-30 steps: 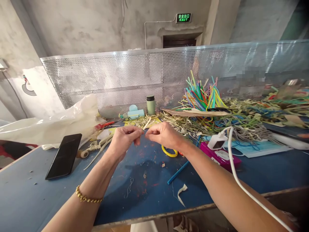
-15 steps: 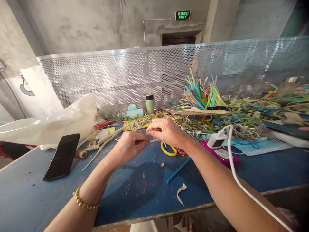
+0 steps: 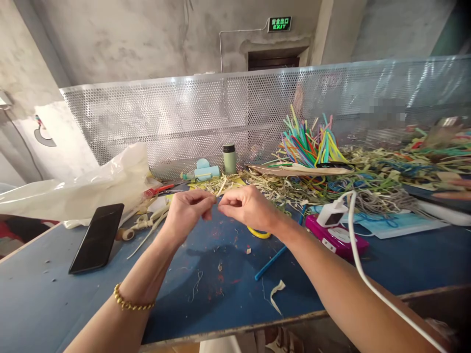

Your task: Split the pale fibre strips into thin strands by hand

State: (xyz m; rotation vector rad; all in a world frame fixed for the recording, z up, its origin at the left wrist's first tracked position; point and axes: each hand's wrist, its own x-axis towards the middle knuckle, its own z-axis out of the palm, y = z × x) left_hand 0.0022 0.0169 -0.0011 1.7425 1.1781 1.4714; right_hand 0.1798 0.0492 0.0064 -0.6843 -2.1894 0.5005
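Note:
My left hand [image 3: 189, 211] is closed in a pinch above the blue table, with a thin pale plant-fibre strip [image 3: 222, 186] rising from its fingertips. Close beside it, my right hand [image 3: 247, 208] is also pinched, thumb against fingers; whatever lies between them is too small or hidden to make out. A narrow gap separates the fingertips of both hands. Under my right wrist shows part of a yellow ring-shaped handle [image 3: 259, 234]. Nearer to me lie a blue stick [image 3: 270, 263] and a curled pale scrap [image 3: 276, 294].
At left lie a black phone [image 3: 96, 239], red-handled pliers [image 3: 160, 189] and plastic sheeting [image 3: 110, 179]. Behind my hands stand a green bottle [image 3: 229, 160] and coloured pipe cleaners [image 3: 309, 142] among fibre scraps. A magenta power strip [image 3: 336, 235] with a white cable sits right; another person's hand [image 3: 456, 189] shows beyond.
Both hands have risen slightly, the left shifting left. The pale strip, which ran sideways between the fingertips, now points up and away. The other person's hand reaches further into view at right.

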